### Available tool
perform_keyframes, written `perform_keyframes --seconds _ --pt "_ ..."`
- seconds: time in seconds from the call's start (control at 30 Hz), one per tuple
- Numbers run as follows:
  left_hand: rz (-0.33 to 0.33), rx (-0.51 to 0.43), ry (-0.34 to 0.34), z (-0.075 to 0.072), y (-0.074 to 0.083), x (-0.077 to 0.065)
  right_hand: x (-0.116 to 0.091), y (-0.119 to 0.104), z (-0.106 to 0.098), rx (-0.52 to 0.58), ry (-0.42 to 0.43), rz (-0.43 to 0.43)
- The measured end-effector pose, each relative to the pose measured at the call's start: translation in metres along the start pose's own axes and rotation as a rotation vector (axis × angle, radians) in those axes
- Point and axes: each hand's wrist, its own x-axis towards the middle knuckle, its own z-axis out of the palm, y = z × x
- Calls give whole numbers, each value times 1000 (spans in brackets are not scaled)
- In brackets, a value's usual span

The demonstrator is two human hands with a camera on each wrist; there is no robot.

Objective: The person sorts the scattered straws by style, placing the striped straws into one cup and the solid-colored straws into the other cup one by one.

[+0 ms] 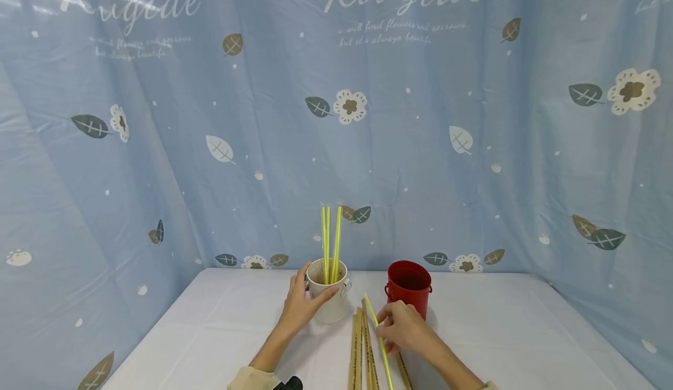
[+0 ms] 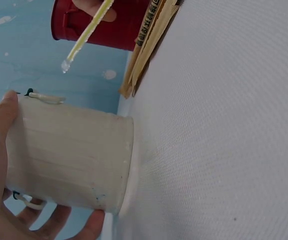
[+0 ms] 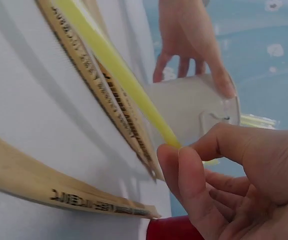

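My left hand [image 1: 301,307] grips a small off-white bucket [image 1: 329,311] around its side, thumb near the rim. Several long thin yellow sticks [image 1: 336,235] stand upright inside the bucket. Between thumb and fingertips, my right hand [image 1: 403,328] pinches another long yellow stick [image 1: 382,343] with a clear tip, tilted over the table between the two buckets. In the right wrist view this stick [image 3: 128,82] runs away to the upper left. Right behind the right hand stands a red bucket [image 1: 410,282]; the left wrist view shows its side [image 2: 76,22].
Several long brown paper strips [image 1: 358,349] with dark print lie between the hands. One more brown strip [image 1: 403,372] lies below the right hand. The table [image 1: 210,320] has a white cover, and a blue patterned curtain [image 1: 399,174] hangs behind it.
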Motion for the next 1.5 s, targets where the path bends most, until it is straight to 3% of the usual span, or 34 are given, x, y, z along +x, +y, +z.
perform_keyframes --seconds 0.17,0.5,0.73,0.87,1.5 --pt "-4 1 -3 -1 0 2 2 -3 -7 61 -38 33" --pt "-7 0 -2 0 -1 0 3 -3 -5 133 -42 -12" --pt "-7 -5 -4 0 0 0 3 -6 -7 285 -59 -33" --pt "-12 2 -3 -1 1 -1 2 -9 -9 319 -51 -55" --pt "-12 -3 -11 -3 -1 -1 9 -14 -11 236 -8 -153"
